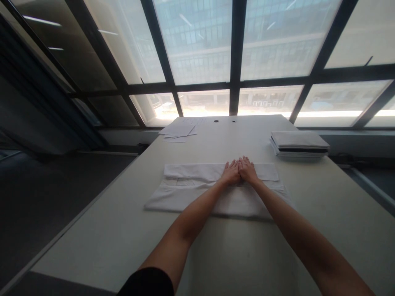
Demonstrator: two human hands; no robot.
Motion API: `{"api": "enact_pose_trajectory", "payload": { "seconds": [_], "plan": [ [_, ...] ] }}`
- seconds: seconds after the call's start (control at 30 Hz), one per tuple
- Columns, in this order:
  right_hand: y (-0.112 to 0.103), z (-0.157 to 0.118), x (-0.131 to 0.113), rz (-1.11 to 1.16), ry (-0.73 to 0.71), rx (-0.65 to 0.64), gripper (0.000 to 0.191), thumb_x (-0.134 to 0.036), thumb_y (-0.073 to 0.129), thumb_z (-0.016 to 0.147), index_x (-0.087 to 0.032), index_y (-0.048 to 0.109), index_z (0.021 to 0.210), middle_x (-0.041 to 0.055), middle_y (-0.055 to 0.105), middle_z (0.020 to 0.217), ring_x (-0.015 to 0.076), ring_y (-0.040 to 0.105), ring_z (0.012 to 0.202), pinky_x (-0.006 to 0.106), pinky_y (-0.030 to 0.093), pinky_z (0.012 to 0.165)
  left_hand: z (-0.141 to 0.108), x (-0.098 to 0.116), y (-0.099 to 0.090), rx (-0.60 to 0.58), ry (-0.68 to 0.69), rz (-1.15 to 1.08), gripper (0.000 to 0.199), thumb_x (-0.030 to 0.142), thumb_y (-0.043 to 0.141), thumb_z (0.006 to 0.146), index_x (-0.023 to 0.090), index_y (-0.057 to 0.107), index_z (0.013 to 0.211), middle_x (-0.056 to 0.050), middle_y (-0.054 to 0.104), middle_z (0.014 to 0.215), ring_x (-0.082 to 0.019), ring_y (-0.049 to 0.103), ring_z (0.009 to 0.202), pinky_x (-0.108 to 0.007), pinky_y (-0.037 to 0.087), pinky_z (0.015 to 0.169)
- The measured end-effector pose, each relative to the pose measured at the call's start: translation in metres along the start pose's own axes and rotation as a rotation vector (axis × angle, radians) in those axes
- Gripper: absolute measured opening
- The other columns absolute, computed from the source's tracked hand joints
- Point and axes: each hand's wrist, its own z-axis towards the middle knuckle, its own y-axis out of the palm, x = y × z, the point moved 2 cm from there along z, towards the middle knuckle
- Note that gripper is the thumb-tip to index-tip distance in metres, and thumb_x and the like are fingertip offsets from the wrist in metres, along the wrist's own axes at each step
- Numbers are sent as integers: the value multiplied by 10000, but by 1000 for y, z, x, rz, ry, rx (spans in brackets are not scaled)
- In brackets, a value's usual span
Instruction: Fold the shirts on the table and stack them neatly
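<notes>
A white cloth [185, 198] lies flat on the pale table [123, 230], with its far edge folded over in a long strip toward me. My left hand [232, 172] rests palm down on the folded strip, right of its middle, fingers stretched out. Right beside it, my right hand [247, 169] lies flat on the same strip with its fingers spread. The two hands touch at the thumbs and index fingers. Neither hand grips anything. Part of the strip is hidden under both hands.
A stack of folded cloths [299, 144], mostly white with a dark layer, sits at the table's right side. Loose white papers [179, 131] lie at the far left. Two small dark round spots show near the far edge. Large windows stand behind the table.
</notes>
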Motion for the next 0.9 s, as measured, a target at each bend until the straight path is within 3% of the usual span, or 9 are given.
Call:
{"api": "enact_pose_trajectory", "payload": {
  "seconds": [0.13, 0.23, 0.33, 0.63, 0.77, 0.9],
  "plan": [
    [10, -3, -12, -19, -13, -1, 596, -410, 189, 1050, -121, 386, 1533, 181, 325, 1616, 287, 240, 1506, 506, 168, 1198, -4, -25, -10, -75, -65, -37, 685, 341, 307, 988, 47, 182, 1595, -176, 245, 1646, -233, 208, 1533, -388, 164, 1242],
    [13, -7, -9, -47, 17, -11, 605, -436, 217, 1039, -149, 365, 1551, 180, 283, 1634, 297, 206, 1516, 521, 130, 1201, -25, -51, -16, -53, -21, 28, 675, 454, 236, 1024, 100, 202, 1599, -130, 190, 1670, -247, 115, 1552, -464, 80, 1252],
    [12, -7, -7, -55, 39, -37, 618, -449, 206, 1035, -165, 332, 1569, 173, 249, 1648, 293, 180, 1522, 519, 112, 1202, -54, -88, -24, -52, -44, 130, 688, 541, 183, 1028, 174, 189, 1609, -89, 139, 1684, -277, 74, 1556, -568, 80, 1231],
    [14, -7, -6, -52, 31, -16, 612, -443, 210, 1033, -172, 347, 1564, 177, 257, 1644, 292, 177, 1525, 524, 115, 1203, -150, -218, -70, 24, -468, 271, 625, 448, 193, 1040, 176, 235, 1601, -93, 202, 1671, -270, 152, 1545, -525, 118, 1232],
    [13, -9, -6, -44, 47, -20, 613, -447, 212, 1033, -174, 351, 1564, 179, 255, 1644, 294, 175, 1526, 526, 114, 1205, -179, -251, -79, 58, -656, 243, 632, 442, 201, 1035, 152, 230, 1596, -118, 194, 1670, -283, 151, 1544, -543, 170, 1216],
    [13, -9, -6, -35, 62, -12, 618, -457, 224, 1031, -169, 353, 1562, 181, 257, 1643, 299, 184, 1523, 529, 114, 1204, -189, -266, -79, 63, -711, 196, 609, 392, 171, 1035, 175, 210, 1602, -95, 180, 1676, -276, 153, 1544, -537, 190, 1210]
  ]
}}
